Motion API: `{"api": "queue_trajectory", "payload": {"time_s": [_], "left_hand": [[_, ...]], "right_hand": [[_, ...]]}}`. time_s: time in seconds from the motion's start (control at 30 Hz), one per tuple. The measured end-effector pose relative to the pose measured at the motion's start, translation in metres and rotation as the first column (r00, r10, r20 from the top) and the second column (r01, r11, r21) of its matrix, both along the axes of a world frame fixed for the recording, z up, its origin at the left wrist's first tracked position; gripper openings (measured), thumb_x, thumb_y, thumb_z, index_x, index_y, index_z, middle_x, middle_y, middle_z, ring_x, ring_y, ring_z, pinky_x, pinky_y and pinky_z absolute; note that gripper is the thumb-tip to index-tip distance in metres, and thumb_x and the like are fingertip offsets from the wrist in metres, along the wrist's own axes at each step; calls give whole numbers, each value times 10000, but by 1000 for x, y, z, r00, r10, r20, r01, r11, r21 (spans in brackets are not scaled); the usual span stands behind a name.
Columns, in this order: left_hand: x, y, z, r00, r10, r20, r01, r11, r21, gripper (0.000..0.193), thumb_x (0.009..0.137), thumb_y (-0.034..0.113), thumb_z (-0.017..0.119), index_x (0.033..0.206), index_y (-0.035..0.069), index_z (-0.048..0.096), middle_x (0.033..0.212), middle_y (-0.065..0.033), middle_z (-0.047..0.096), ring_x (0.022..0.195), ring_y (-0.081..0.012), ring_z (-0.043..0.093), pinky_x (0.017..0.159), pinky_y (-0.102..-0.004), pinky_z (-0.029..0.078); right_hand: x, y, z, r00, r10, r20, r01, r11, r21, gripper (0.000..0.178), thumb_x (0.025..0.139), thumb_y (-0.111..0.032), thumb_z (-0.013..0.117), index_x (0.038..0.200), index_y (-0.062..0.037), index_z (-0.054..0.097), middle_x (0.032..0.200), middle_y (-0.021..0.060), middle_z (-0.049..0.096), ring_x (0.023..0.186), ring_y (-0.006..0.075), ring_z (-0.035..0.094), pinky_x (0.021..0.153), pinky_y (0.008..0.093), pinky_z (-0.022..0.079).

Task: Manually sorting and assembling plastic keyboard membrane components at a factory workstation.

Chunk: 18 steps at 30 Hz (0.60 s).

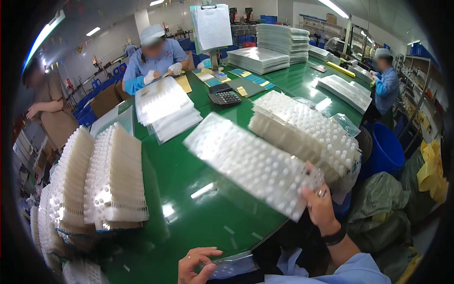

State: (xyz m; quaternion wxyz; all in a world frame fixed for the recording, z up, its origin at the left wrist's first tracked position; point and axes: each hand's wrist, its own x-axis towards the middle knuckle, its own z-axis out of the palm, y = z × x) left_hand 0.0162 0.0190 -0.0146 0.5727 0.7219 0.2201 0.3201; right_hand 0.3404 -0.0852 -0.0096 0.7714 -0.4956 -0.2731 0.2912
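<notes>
While the right hand (320, 204), at 4 o'clock, pinches one end between thumb and fingers, a translucent rectangular plastic sheet (250, 163) dotted with white round bumps slants across the centre above the glossy green table (175, 184). Near 6 o'clock the left hand (195, 266) is half open, fingers curled, beside a clear plastic piece (235, 265); whether it grips that cannot be told. Tall stacks of white-bumped sheets (116, 177) stand toward 8 o'clock, and a black calculator (224, 97) lies at 12.
</notes>
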Motion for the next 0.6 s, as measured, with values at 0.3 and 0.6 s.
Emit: {"api": "queue_trajectory", "payload": {"time_s": [0.3,0.6], "left_hand": [[-1,-8,-7,1000,27,4,-26,977,-213,101,923,78,611,908,-22,598,1142,-151,648,939,-157,580,801,-268,447],[3,0,-13,996,80,-40,-87,973,-213,102,929,79,588,888,-14,590,1098,-123,662,806,-94,533,711,-218,414]], "right_hand": [[21,-25,-49,999,38,-35,-47,955,-294,620,893,-50,627,1462,-27,381,1271,51,565,1122,129,533,989,298,429],[-10,-67,-65,910,-324,259,413,764,-497,662,829,-283,772,1369,-44,472,1254,128,533,1064,274,587,922,379,488]]}}
